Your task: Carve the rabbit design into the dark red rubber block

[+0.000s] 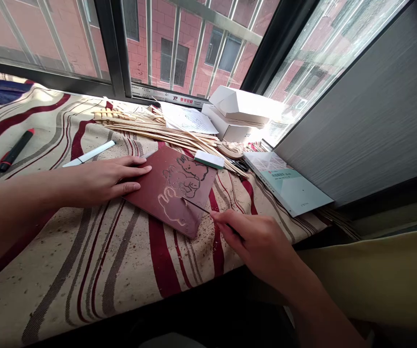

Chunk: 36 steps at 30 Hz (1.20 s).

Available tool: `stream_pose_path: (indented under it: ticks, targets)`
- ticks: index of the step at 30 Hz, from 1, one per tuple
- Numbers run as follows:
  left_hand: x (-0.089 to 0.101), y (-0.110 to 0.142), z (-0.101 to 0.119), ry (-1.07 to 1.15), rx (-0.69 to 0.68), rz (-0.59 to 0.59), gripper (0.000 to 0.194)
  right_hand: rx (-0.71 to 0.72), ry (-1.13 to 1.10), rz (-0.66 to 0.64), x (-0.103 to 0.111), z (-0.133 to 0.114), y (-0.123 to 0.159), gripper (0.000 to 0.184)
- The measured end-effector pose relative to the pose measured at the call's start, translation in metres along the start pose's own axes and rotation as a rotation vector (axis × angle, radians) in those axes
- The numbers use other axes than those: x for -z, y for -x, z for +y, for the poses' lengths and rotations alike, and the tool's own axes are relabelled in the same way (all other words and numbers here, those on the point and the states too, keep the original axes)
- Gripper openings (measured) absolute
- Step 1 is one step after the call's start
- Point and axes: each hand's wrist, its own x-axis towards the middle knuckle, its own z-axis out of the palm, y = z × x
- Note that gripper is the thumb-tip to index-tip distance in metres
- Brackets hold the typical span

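Note:
A reddish-brown board (141, 194) lies at an angle on the striped cloth. It bears dark-outlined cartoon animals and a lighter, carved outline nearer to me. My left hand (101, 180) rests with fingers spread over the board's left edge. Pinched in my right hand (261, 239) is a thin dark carving tool (196, 205), its tip on the board beside the pale outline; its handle end is hidden in the palm. A white and green eraser (209, 160) sits on the board's far right corner. Small crumbs lie scattered around the board.
Thin wooden strips (150, 126), a sheet of paper (188, 117) and a white box (230, 116) lie along the window. To the right are scissors (240, 165) and a book (288, 186). A white pen (94, 153) and a black-and-red pen-like tool (15, 151) lie left.

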Motion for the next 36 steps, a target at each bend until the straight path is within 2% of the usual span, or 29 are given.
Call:
stream_pose_path:
  ticks: [6,10,14,19,22,27,31,36]
  targets:
    - [0.003,0.004,0.005,0.007,0.005,-0.005,0.067,-0.008,-0.021,-0.007,0.000,0.005,-0.004,0.019]
    - [0.001,0.003,0.003,0.000,-0.012,0.000,0.071,-0.020,-0.050,-0.044,0.003,0.010,-0.004,0.018]
    - [-0.002,-0.001,-0.005,0.010,-0.034,0.016,0.078,0.020,-0.006,-0.022,0.004,0.008,-0.004,0.019]
    - [-0.005,-0.001,-0.010,0.022,-0.054,0.028,0.079,0.005,-0.007,-0.026,0.005,0.004,-0.003,0.018]
    - [-0.006,-0.001,-0.010,0.007,-0.057,0.051,0.080,0.043,0.044,-0.008,0.007,0.005,-0.003,0.018]
    - [-0.003,-0.001,-0.006,-0.004,-0.020,-0.027,0.080,-0.004,-0.018,-0.042,0.004,0.008,-0.005,0.016]
    - [0.000,0.000,-0.003,-0.010,-0.012,-0.010,0.080,0.052,0.060,-0.019,0.000,0.007,-0.011,0.021]
    - [0.001,0.001,-0.004,-0.006,-0.014,-0.033,0.074,-0.020,-0.059,-0.084,0.012,0.010,-0.007,0.016]
